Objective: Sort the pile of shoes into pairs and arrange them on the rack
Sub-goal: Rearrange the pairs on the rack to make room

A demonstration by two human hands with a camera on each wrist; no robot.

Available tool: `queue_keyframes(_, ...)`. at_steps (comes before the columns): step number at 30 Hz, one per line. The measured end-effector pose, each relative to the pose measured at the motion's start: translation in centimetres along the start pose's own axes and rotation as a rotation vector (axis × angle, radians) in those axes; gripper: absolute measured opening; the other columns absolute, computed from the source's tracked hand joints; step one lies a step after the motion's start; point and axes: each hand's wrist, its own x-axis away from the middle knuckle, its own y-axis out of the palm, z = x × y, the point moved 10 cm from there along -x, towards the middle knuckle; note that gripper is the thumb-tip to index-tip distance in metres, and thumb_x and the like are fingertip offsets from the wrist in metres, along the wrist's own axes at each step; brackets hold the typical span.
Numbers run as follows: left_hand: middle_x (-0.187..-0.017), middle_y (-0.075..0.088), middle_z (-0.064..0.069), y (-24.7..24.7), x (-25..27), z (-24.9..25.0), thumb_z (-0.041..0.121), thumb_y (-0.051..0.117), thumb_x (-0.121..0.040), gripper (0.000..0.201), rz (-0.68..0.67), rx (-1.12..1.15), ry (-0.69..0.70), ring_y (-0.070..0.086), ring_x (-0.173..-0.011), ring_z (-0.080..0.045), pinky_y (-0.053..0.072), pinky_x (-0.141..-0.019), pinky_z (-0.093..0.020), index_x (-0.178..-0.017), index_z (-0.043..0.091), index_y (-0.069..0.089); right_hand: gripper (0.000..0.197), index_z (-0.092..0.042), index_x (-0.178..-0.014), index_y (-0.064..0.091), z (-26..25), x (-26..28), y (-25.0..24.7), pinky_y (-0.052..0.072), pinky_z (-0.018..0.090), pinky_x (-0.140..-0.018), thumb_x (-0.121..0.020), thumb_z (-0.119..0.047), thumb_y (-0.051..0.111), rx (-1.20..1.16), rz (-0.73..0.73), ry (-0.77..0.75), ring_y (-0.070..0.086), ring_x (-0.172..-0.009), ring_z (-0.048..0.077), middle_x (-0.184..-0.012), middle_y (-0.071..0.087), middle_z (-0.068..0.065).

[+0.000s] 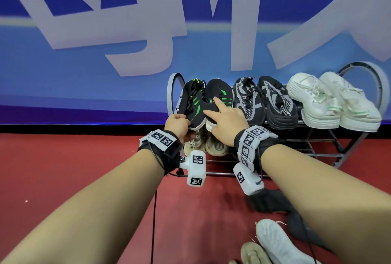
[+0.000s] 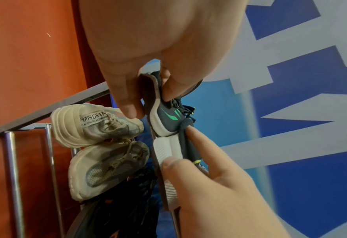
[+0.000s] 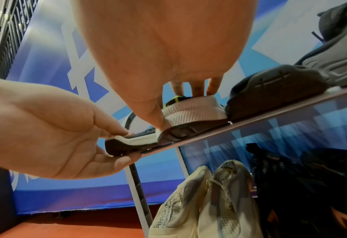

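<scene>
A black shoe with green stripes (image 1: 193, 103) lies at the left end of the rack's top shelf (image 1: 317, 137). My left hand (image 1: 178, 123) pinches its heel (image 2: 166, 116), thumb on top and fingers under the sole. Its mate (image 1: 220, 92) sits right beside it. My right hand (image 1: 224, 122) holds that one's heel (image 3: 194, 111), thumb on the white midsole and fingers laid over the upper. Both heels overhang the shelf's front rail.
Further right on the top shelf stand a black-and-white knit pair (image 1: 262, 101) and a white pair (image 1: 330, 103). A beige pair (image 1: 215, 145) sits on the lower shelf. On the red floor lie a black shoe (image 1: 270, 200), a white shoe (image 1: 275, 240) and a beige shoe (image 1: 254, 253).
</scene>
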Motion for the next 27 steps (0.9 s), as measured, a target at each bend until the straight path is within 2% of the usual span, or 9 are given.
queue_keyframes(4,-0.109,0.056,-0.017,-0.1,0.3,0.1,-0.009,0.046,-0.092,0.023,0.043,0.081,0.002,0.062,-0.092,-0.037,0.059,-0.071,-0.046,-0.092,0.014,0.05,0.05,-0.035,-0.143,0.042,0.1,0.1,-0.3,0.021,0.04,-0.112,-0.093,-0.037,0.047,-0.025,0.006,0.019,0.041,-0.133,0.027,-0.164,0.007,0.003)
queue_keyframes(8,-0.113,0.055,-0.017,0.0,1.0,1.5,-0.011,0.043,-0.089,0.025,0.09,0.113,0.074,0.06,-0.085,-0.03,0.059,-0.066,-0.041,-0.101,0.01,0.051,0.043,-0.028,-0.136,0.051,0.3,0.6,-0.8,0.023,0.04,-0.112,-0.092,-0.03,0.048,-0.048,-0.009,0.042,0.042,-0.131,0.03,-0.162,0.014,0.005)
queue_keyframes(11,-0.104,0.056,-0.013,-0.1,1.7,3.2,-0.009,0.042,-0.089,0.025,0.108,0.137,0.117,0.058,-0.077,-0.023,0.059,-0.063,-0.04,-0.101,0.01,0.053,0.042,-0.028,-0.129,0.058,0.9,0.9,-1.3,0.028,0.04,-0.108,-0.088,-0.031,0.053,-0.064,0.02,0.082,0.043,-0.127,0.025,-0.146,0.037,0.002)
queue_keyframes(14,-0.098,0.056,-0.011,-0.7,2.4,5.6,-0.007,0.041,-0.091,0.025,0.118,0.147,0.152,0.058,-0.078,-0.024,0.058,-0.063,-0.04,-0.101,0.011,0.055,0.046,-0.031,-0.131,0.057,1.7,1.1,-1.4,0.032,0.041,-0.105,-0.086,-0.038,0.057,-0.112,0.014,0.112,0.044,-0.124,0.021,-0.132,0.043,-0.001)
queue_keyframes(19,-0.089,0.06,-0.009,-1.5,3.6,9.0,-0.005,0.037,-0.092,0.03,0.105,0.127,0.198,0.059,-0.069,-0.021,0.055,-0.056,-0.034,-0.108,0.012,0.056,0.055,-0.025,-0.14,0.049,2.3,0.5,-1.8,0.038,0.04,-0.107,-0.088,-0.036,0.059,-0.33,-0.077,0.12,0.047,-0.128,0.026,-0.142,0.042,0.005)
queue_keyframes(22,-0.095,0.061,-0.011,-1.7,4.6,10.6,-0.004,0.034,-0.091,0.033,0.093,0.104,0.243,0.059,-0.067,-0.021,0.052,-0.053,-0.031,-0.108,0.012,0.056,0.061,-0.021,-0.145,0.043,3.3,0.3,-4.7,0.039,0.033,-0.106,-0.087,-0.033,0.061,-0.499,0.015,0.147,0.048,-0.129,0.025,-0.144,0.045,0.009)
queue_keyframes(24,-0.091,0.058,-0.009,-1.7,5.6,12.0,-0.003,0.034,-0.091,0.031,0.086,0.093,0.282,0.057,-0.065,-0.02,0.049,-0.055,-0.031,-0.111,0.015,0.051,0.062,-0.019,-0.147,0.039,4.3,0.4,-6.8,0.034,0.029,-0.104,-0.09,-0.029,0.061,-0.575,0.08,0.153,0.044,-0.133,0.023,-0.148,0.043,0.008)
queue_keyframes(27,-0.086,0.052,-0.005,-1.7,6.9,14.7,0.001,0.038,-0.092,0.032,0.08,0.039,0.36,0.054,-0.065,-0.018,0.048,-0.057,-0.031,-0.119,0.017,0.04,0.063,-0.019,-0.149,0.035,6.0,0.9,-9.5,0.033,0.027,-0.097,-0.092,-0.028,0.06,-0.645,0.157,0.157,0.049,-0.128,0.024,-0.15,0.042,0.006)
